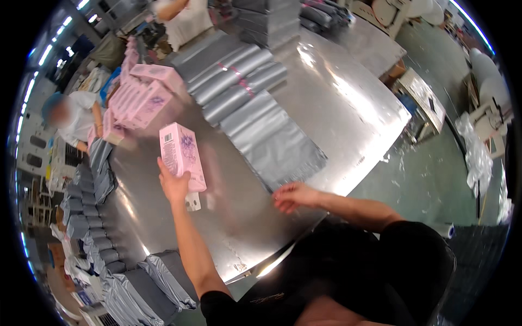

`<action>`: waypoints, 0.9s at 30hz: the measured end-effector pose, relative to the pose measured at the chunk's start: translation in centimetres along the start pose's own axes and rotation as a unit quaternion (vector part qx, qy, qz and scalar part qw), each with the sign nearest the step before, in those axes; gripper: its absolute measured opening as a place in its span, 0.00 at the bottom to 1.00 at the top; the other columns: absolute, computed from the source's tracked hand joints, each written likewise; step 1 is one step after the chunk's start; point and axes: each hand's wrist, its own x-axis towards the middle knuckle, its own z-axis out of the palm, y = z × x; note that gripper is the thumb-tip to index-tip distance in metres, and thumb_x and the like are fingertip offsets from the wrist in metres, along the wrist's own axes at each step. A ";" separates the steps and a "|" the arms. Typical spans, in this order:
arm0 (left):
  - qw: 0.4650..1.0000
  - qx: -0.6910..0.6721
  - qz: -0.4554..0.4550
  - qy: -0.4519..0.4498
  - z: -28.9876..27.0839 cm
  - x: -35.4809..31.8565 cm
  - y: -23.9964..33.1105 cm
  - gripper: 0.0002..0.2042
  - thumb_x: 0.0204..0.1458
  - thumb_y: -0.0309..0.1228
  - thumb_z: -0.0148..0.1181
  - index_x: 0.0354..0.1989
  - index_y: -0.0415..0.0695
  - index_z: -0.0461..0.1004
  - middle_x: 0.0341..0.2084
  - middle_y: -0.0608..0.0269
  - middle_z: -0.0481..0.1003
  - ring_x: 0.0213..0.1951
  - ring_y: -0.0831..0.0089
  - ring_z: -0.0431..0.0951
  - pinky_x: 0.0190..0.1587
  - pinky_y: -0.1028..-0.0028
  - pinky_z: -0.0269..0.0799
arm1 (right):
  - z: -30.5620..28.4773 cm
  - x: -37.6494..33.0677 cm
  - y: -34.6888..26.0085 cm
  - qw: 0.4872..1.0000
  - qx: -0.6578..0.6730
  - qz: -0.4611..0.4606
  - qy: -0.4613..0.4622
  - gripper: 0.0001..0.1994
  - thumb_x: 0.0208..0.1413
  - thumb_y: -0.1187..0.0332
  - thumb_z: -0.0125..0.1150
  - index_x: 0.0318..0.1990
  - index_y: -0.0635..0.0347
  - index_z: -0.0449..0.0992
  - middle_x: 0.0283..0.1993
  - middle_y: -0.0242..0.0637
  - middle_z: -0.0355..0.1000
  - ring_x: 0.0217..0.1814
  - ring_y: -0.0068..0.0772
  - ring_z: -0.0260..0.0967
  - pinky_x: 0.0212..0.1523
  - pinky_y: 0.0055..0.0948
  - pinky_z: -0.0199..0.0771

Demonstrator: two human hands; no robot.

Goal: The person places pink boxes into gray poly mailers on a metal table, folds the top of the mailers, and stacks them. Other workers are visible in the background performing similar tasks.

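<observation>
My left hand [175, 185] is wrapped round the lower end of a pink carton [182, 155] with a purple flower print. A white flap [193, 201] sticks out at the carton's near end. To the right, the top grey plastic bag [277, 138] lies flat on the metal table, its open-looking edge towards me. At that bag's near corner my right hand [293, 196] has its fingers curled together. What lies between those fingertips, if anything, is too small to make out.
Rolled grey bags [239, 73] tied with pink strips lie beyond the flat one. More pink cartons [144, 100] are heaped at the far left, beside a co-worker [76, 117]. Filled grey packages [144, 288] line the left side of the metal table [348, 125].
</observation>
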 end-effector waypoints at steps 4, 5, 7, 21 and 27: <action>0.952 0.012 0.303 0.037 -0.7 -16.5 8.6 0.51 0.38 0.26 0.72 0.76 0.52 0.53 0.59 0.44 0.68 0.61 0.47 0.70 0.67 0.45 0.62 | -5.6 -5.7 -2.9 0.975 0.219 -0.014 -0.037 0.35 0.69 0.37 0.46 0.71 0.54 0.64 0.64 0.46 0.72 0.60 0.46 0.75 0.53 0.49 0.81; 0.908 0.041 0.416 0.011 0.5 -17.9 8.8 0.48 0.39 0.26 0.71 0.75 0.49 0.55 0.63 0.44 0.65 0.65 0.47 0.66 0.67 0.42 0.59 | -6.2 -6.6 -3.4 0.959 0.270 -0.016 -0.083 0.39 0.67 0.33 0.43 0.73 0.53 0.61 0.66 0.47 0.70 0.65 0.49 0.72 0.57 0.54 0.79; 0.831 0.072 0.550 -0.025 3.2 -20.5 9.7 0.43 0.41 0.25 0.69 0.71 0.46 0.60 0.65 0.47 0.65 0.69 0.48 0.63 0.68 0.38 0.57 | -7.6 -8.1 -3.6 0.922 0.333 -0.049 -0.193 0.46 0.65 0.32 0.47 0.78 0.57 0.50 0.71 0.49 0.65 0.74 0.46 0.62 0.73 0.52 0.63; 0.920 0.208 0.302 -0.138 17.8 -17.2 12.6 0.17 0.43 0.26 0.65 0.45 0.45 0.79 0.40 0.61 0.78 0.47 0.57 0.74 0.50 0.59 0.68 | -9.9 -11.1 2.6 0.902 -0.343 -0.185 0.186 0.44 0.62 0.46 0.62 0.76 0.62 0.51 0.72 0.62 0.58 0.73 0.61 0.59 0.72 0.44 0.61; 0.924 0.197 0.252 -0.211 15.9 -15.6 13.1 0.07 0.46 0.34 0.65 0.34 0.49 0.81 0.36 0.63 0.80 0.45 0.60 0.76 0.49 0.60 0.68 | -10.7 -10.6 1.1 0.901 -0.360 -0.189 0.153 0.43 0.63 0.44 0.59 0.77 0.59 0.50 0.71 0.63 0.58 0.72 0.64 0.59 0.71 0.46 0.63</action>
